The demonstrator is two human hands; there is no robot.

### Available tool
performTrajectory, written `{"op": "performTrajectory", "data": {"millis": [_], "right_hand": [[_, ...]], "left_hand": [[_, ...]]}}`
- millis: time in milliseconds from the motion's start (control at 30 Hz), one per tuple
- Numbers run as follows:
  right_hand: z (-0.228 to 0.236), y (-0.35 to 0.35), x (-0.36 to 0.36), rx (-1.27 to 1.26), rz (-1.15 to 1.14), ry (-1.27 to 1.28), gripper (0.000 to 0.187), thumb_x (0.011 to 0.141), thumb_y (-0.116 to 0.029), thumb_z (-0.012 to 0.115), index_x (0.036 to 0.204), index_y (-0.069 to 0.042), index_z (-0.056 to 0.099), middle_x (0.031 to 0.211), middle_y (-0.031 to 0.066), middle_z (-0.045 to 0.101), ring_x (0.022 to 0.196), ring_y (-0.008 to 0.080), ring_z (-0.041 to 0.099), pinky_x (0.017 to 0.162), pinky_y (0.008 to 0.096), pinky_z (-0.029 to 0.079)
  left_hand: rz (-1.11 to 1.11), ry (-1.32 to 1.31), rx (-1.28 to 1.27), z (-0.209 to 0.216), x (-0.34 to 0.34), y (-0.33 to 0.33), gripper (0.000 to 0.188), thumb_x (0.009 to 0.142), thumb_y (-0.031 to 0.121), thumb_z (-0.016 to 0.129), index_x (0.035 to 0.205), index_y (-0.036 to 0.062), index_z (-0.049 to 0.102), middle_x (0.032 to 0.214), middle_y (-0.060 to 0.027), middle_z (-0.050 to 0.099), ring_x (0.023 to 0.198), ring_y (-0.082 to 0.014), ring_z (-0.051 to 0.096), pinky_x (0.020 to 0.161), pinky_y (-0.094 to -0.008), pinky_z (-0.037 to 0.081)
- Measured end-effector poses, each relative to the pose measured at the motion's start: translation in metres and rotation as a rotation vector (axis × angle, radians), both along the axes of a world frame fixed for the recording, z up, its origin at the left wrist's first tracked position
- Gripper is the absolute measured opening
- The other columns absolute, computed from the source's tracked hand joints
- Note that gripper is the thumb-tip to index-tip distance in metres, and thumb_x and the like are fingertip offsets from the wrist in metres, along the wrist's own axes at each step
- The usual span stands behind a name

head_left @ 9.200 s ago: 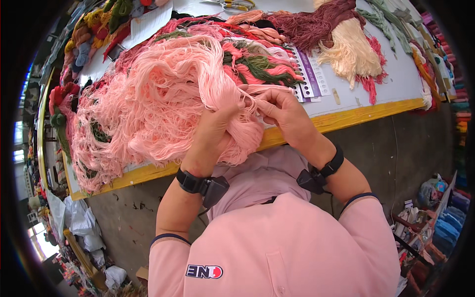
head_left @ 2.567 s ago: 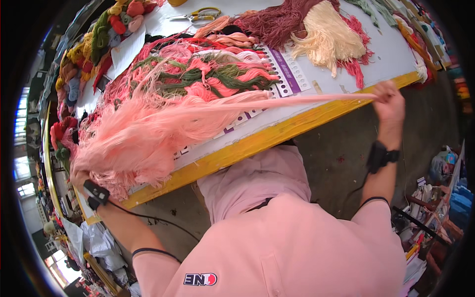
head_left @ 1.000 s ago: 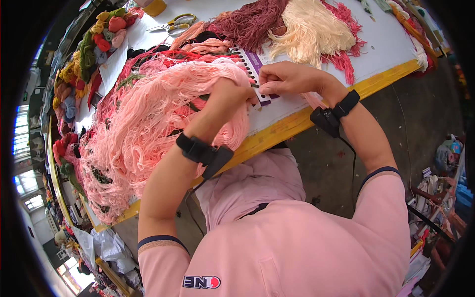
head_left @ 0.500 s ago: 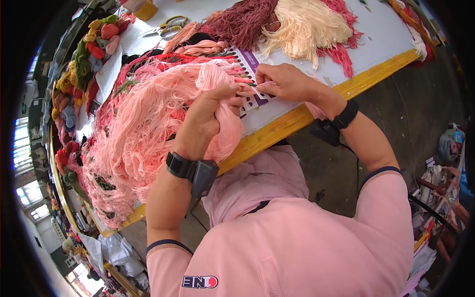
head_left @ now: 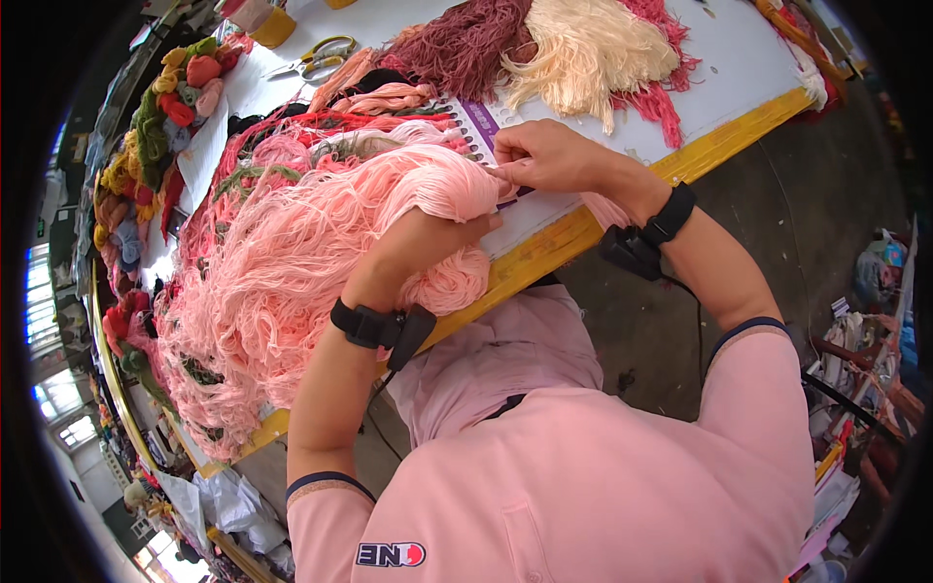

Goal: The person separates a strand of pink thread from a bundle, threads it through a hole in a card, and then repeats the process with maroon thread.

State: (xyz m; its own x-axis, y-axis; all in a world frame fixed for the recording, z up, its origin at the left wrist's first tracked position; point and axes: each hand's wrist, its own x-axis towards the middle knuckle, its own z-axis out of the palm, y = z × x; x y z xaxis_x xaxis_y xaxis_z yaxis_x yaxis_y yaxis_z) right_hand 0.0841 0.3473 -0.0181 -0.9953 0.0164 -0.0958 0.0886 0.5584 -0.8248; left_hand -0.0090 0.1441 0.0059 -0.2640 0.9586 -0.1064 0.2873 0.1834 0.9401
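A thick hank of pale pink yarn lies bunched over my left hand, whose fingers curl round its lower side; the thumb is hidden under the strands. My right hand pinches the pink yarn at the hank's right end with thumb and forefinger. A loose pink tail hangs below that wrist. Close by the fingertips is a white and purple card with holes along its edge, partly covered by yarn. To the left spreads a large tangled heap of pink yarn with bits of green in it.
On the white table, maroon yarn and cream yarn lie at the far side. Yellow-handled scissors rest at the back left, near coloured yarn bundles. A yellow edge runs along the near side.
My left hand has turned and dropped lower, and the pink hank now drapes over it toward the right. My right hand keeps its pinch beside the card. The view has shifted slightly.
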Motion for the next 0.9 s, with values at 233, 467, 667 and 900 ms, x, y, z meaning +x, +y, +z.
{"op": "performTrajectory", "data": {"millis": [233,467,667,900], "right_hand": [[0.003,0.0,0.003,0.111,-0.085,0.102,0.013,0.075,-0.01,0.066,0.075,-0.001,0.057,0.063,0.0099,0.057,0.057,0.0178,0.053,0.055,0.0325,0.043],[0.004,-0.005,0.003,0.194,-0.07,0.175,0.012,0.074,-0.007,0.063,0.071,-0.002,0.053,0.059,0.0105,0.055,0.055,0.02,0.055,0.054,0.0324,0.044],[0.009,-0.006,0.004,-0.504,-0.012,0.053,0.013,0.086,-0.008,0.066,0.095,-0.003,0.058,0.082,0.0046,0.062,0.067,0.01,0.055,0.059,0.0263,0.045],[0.005,-0.02,-0.001,0.145,0.162,0.344,0.012,0.08,-0.004,0.067,0.088,-0.001,0.058,0.069,0.0056,0.055,0.063,0.0163,0.054,0.057,0.0292,0.044]], "left_hand": [[0.423,-0.705,0.136,0.011,-0.026,-0.029,0.025,0.088,0.009,0.065,0.112,0.0043,0.062,0.093,0.001,0.063,0.071,-0.0051,0.052,0.06,-0.0218,0.042],[0.853,-0.689,0.583,0.078,-0.135,-0.222,0.038,0.093,0.002,0.057,0.129,-0.0032,0.047,0.093,-0.0059,0.054,0.069,-0.0085,0.048,0.058,-0.0188,0.044],[1.114,-0.085,0.299,0.08,-0.119,-0.185,0.016,0.091,0.007,0.06,0.105,0.0021,0.064,0.09,-0.0026,0.061,0.081,-0.0102,0.055,0.074,-0.0243,0.047],[0.458,-0.165,-0.052,0.002,-0.009,-0.019,0.02,0.082,0.007,0.068,0.1,0.0003,0.067,0.082,-0.0016,0.065,0.069,-0.0096,0.059,0.06,-0.0281,0.048]]}}
